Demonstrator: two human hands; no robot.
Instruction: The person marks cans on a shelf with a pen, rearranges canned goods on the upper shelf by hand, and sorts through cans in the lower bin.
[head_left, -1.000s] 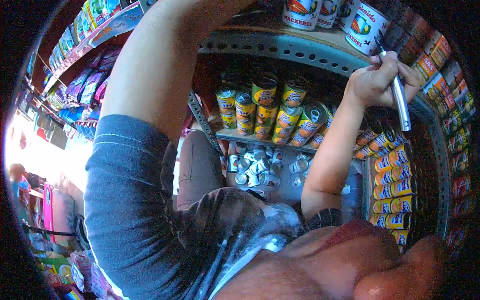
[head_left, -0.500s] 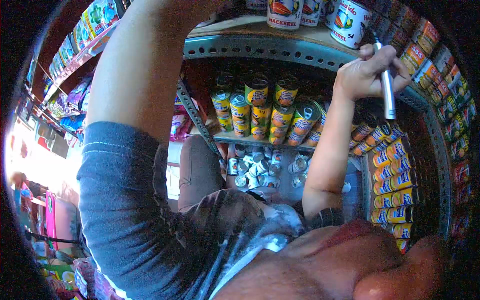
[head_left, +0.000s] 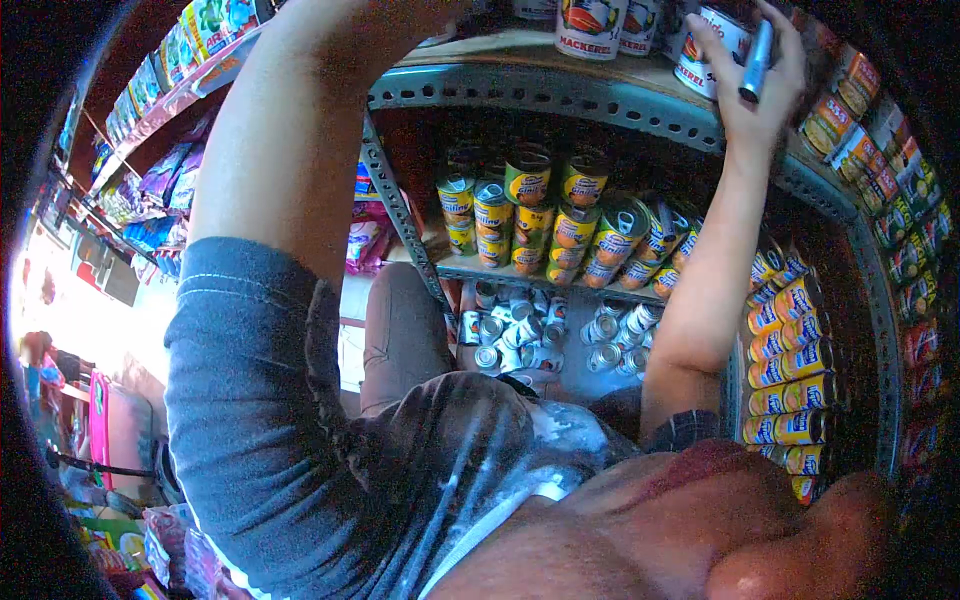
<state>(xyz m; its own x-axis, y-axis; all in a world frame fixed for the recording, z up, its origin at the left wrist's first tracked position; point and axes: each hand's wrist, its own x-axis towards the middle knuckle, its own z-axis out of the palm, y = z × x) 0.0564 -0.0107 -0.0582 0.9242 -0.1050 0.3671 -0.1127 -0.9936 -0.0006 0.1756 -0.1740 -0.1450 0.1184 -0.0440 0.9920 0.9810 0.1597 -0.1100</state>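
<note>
White metal with red lettering, a round mackerel can (head_left: 728,32) stands upright near the front edge of the upper shelf, and my right grip (head_left: 765,95) is at it. My thumb lies across the label on one side, and my other fingers reach up along the far side, so the grip is spread around the can; how firmly it presses, I cannot tell. The same grip holds a slim silver-grey marker pen (head_left: 757,60), clasped along my fingers, its dark end pointing down towards my wrist. Dark handwriting shows low on the can's label, beside my thumb.

My left grip is beyond the top edge of the view, and I cannot tell its state; only my raised left forearm (head_left: 290,130) shows, above a dark blue-grey cloth sleeve (head_left: 240,330).

More white-and-red mackerel cans (head_left: 588,30) stand just left of the one at my fingers. The wooden shelf board (head_left: 480,50) they share has a grey perforated metal edge (head_left: 560,90). On the shelf below, yellow-labelled cans (head_left: 527,185) are stacked. Lower again, small silver-and-white cans (head_left: 520,330) lie jumbled near my bent knee (head_left: 405,330).
</note>
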